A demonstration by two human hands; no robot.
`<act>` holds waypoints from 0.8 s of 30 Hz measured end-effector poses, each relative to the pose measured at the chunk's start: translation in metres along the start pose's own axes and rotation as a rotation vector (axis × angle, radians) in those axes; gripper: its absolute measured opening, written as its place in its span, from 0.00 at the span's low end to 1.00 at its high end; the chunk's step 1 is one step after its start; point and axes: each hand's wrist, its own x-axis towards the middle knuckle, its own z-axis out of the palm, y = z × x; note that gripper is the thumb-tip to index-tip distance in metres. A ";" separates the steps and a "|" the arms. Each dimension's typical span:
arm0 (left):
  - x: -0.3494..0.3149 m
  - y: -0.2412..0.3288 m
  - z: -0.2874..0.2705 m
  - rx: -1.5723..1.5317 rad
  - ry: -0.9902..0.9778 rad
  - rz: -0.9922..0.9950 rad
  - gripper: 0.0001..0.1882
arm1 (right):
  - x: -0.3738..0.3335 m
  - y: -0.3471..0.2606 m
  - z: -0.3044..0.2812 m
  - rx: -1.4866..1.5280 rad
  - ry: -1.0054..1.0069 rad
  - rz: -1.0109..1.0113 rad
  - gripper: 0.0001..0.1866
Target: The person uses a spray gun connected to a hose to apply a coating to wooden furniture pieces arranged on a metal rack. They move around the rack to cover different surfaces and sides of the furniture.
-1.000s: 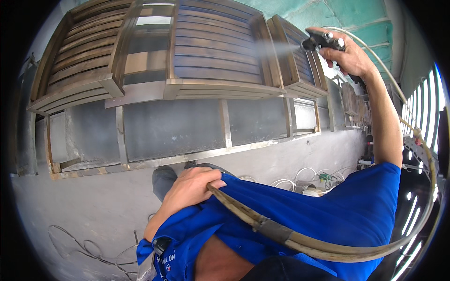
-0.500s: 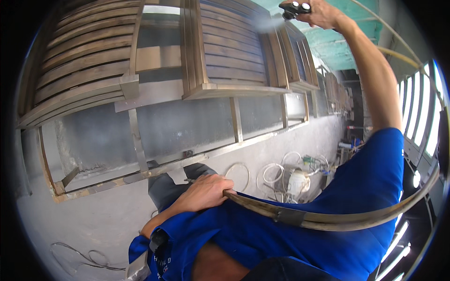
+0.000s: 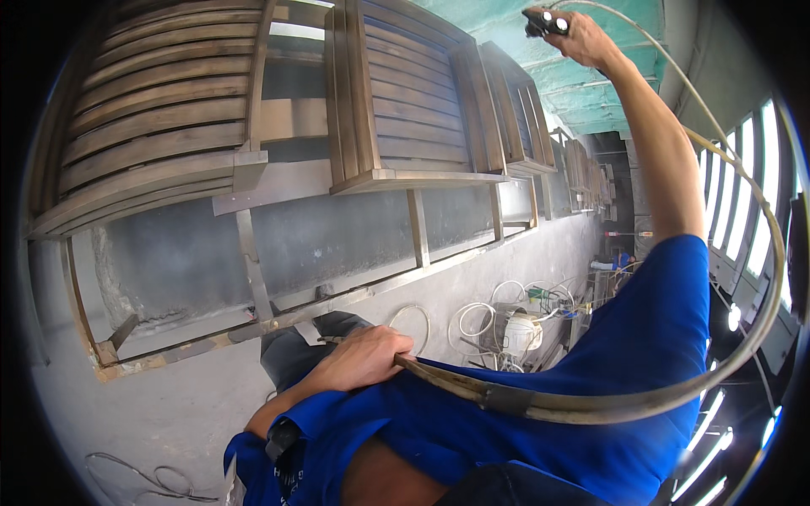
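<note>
My right hand (image 3: 585,40) is raised at the upper right, its fingers wrapped round a dark spray gun (image 3: 547,23). The gun is level with the far end of a brown slatted wooden frame piece (image 3: 418,110), apart from it. A thin pale hose runs from the gun back over my right arm. Low at my waist, my left hand (image 3: 364,358) is closed on a hose (image 3: 591,406), bound with grey tape partway, which curves across my blue shirt to the right. The fingertips of my left hand are partly hidden.
Another slatted wooden piece (image 3: 160,114) stands at the left, with a smaller one (image 3: 515,110) beyond the middle. All rest on a low metal-and-wood rack (image 3: 337,302). Coiled hoses and a white container (image 3: 519,335) are on the floor to the right. Green sheeting (image 3: 603,105) covers the back.
The spray gun has moved slightly right, away from the middle wooden piece. The white mist seen earlier in front of it no longer shows clearly. My left hand still grips the hose.
</note>
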 end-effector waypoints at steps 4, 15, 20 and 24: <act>-0.001 0.000 0.007 0.028 0.005 -0.045 0.15 | -0.002 0.004 -0.009 0.270 -0.114 -0.108 0.22; 0.011 0.006 -0.002 0.092 -0.029 0.013 0.15 | -0.160 -0.014 -0.047 0.212 -0.407 0.004 0.36; 0.014 0.008 -0.001 0.102 0.110 -0.056 0.15 | -0.178 0.031 0.021 0.237 -0.459 0.137 0.35; 0.039 0.013 0.007 0.124 0.092 -0.147 0.15 | -0.175 0.056 0.097 0.278 -0.416 0.047 0.34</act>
